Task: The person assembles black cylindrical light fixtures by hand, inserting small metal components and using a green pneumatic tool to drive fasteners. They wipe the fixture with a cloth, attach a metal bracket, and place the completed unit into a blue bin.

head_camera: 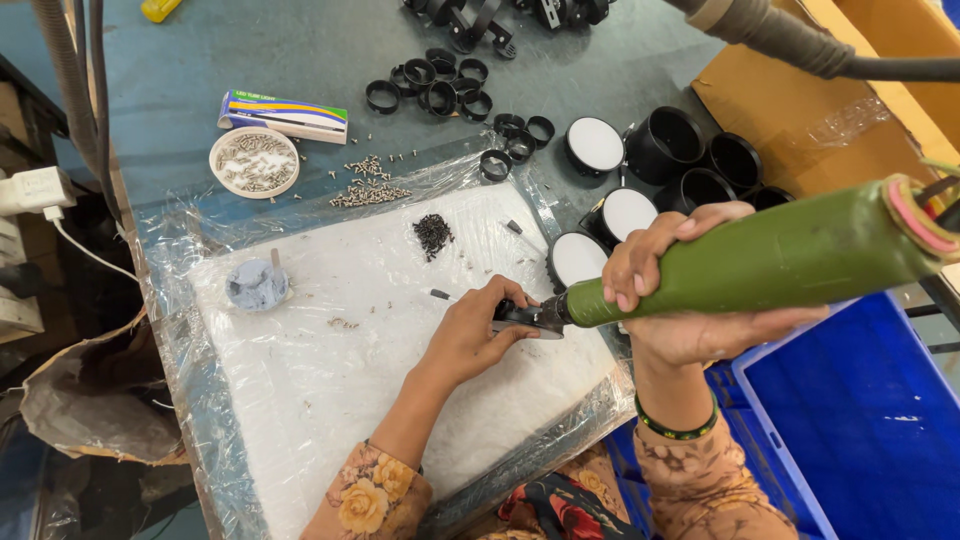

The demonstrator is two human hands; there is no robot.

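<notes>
— On the white foam pad [330, 360], near its right edge: left hand [470, 335] curled, fingertips pinching a small black part [515, 315] flat against the plastic-wrapped surface.

— And the right hand [680, 290]?

— Wrapped shut around a green power screwdriver [760, 262], held nearly level, tip aimed left and meeting the black part just past the left fingertips. Tool body stretching away to the right, over a blue crate [860, 420].

— So, part relative to the hands?

— Under the left fingertips, directly ahead of the driver's dark nose, between both hands. Exact contact point of bit and part too small to make out.

— Around them?

— Just behind the right hand, three round fixtures with white faces [595, 143], then a cluster of black cup housings [665, 145]. Farther up the grey table, loose black rings [430, 85]. On the pad itself, a little heap of dark screws [432, 233] and, well to the left, a bluish lump [257, 284]. Beyond the pad's top edge, scattered silver screws [368, 185], a round white dish of screws [254, 161] and a small printed box [285, 115] beside it.

— Sleeves?

— Floral fabric on both forearms, green bangle [677, 430] at the right wrist.
</notes>
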